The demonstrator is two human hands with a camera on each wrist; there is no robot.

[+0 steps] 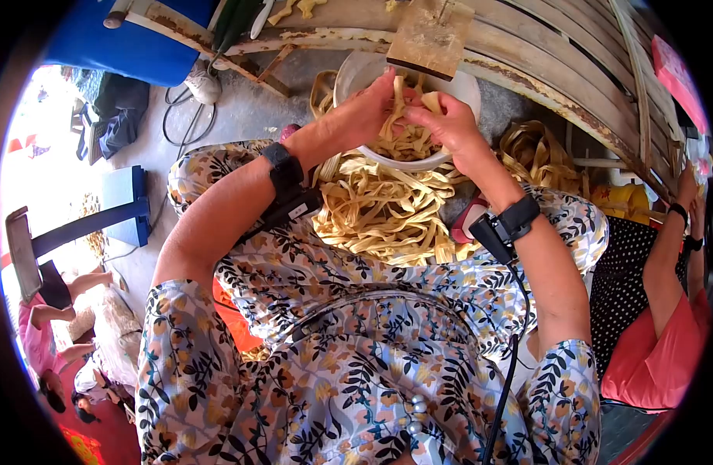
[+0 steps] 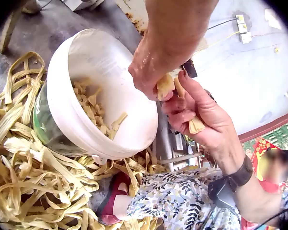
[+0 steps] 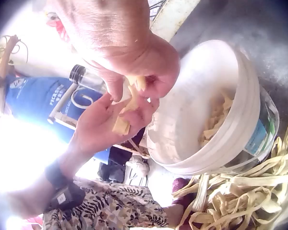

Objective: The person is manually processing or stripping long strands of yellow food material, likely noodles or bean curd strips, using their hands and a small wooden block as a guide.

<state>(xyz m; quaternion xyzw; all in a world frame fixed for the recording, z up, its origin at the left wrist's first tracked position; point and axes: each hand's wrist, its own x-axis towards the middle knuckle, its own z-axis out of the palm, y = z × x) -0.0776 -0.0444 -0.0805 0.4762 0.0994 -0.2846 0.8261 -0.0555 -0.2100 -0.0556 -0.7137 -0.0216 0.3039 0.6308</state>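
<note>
Close together over the white bucket (image 1: pixel 412 164), both hands work on a pale yellow flat strip (image 1: pixel 395 105). The left hand (image 1: pixel 370 108) grips part of it, and a folded yellow end (image 2: pixel 165 87) shows by its fingers in the left wrist view. The right hand (image 1: pixel 455 128) pinches the strip with thumb and fingers; a cut-looking end (image 2: pixel 197 125) sticks out across its palm. In the right wrist view, another strip end (image 3: pixel 121 125) lies over the left palm. Short folded yellow pieces (image 2: pixel 92 106) lie in the bucket. Curled fingers hide the strip's middle.
A heap of long yellow strips (image 1: pixel 384 205) lies on the floor before the bucket, with another bundle (image 1: pixel 536 151) to its right. A wooden block (image 1: pixel 430 39) on the slatted bench (image 1: pixel 542 62) overhangs the bucket. Another person's arm (image 1: pixel 666 256) is at right.
</note>
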